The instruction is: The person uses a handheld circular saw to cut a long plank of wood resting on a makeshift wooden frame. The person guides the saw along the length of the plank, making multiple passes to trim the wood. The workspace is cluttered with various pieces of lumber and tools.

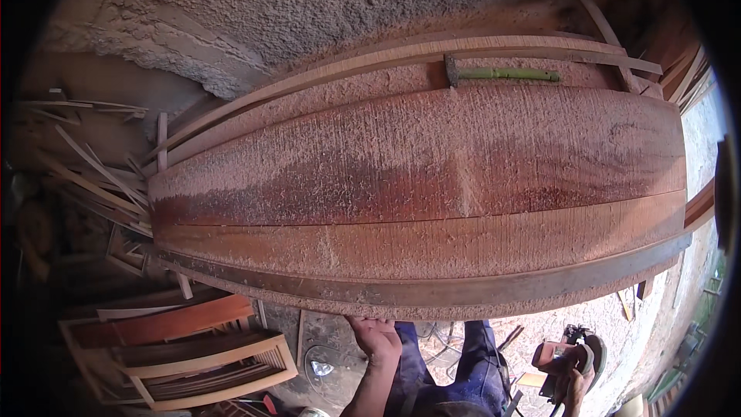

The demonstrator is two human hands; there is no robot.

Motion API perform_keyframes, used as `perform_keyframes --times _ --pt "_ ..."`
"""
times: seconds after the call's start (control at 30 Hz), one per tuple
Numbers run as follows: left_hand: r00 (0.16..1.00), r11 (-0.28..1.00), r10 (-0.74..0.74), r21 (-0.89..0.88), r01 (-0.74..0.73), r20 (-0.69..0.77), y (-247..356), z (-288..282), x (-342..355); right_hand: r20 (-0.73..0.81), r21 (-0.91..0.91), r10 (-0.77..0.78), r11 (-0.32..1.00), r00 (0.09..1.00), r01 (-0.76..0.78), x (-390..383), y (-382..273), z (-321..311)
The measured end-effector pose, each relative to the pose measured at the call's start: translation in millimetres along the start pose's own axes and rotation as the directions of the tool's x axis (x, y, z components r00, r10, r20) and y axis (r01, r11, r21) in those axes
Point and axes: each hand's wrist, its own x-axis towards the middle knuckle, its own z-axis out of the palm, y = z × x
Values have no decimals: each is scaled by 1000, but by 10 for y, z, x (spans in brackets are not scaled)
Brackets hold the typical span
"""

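My left hand is at the near edge of a long wooden workbench, its fingers curled against the edge and partly hidden. In my right hand, low at the right, is a handheld power tool with a reddish body and a dark rounded part. It hangs in front of the bench, apart from the wood. Wide reddish-brown boards lie side by side across the bench, strewn with sawdust and shavings. Along their near side runs a narrow greyish plank.
A hammer with a green handle lies behind the boards, beside a long curved strip. Slatted wooden frames stand at the lower left. Loose strips are piled left. A rough wall rises behind; cables lie on the floor.
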Motion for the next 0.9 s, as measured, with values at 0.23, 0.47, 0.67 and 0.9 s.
perform_keyframes --times 0.23,0.47,0.67,0.9 --pt "992 992 97 -88 -89 82 -102 280 -39 62 -86 -4 996 998 9 277 -326 366" --pt "996 965 35 -260 -13 79 -85 402 -91 269 -197 43 980 962 11 464 -444 820" --pt "995 891 -12 -451 57 102 -19 554 -76 405 -245 -12 962 914 122 808 -782 1341" --pt "1000 814 -23 -581 28 15 -494 103 187 480 -285 -54 934 875 214 1109 -1036 1481"
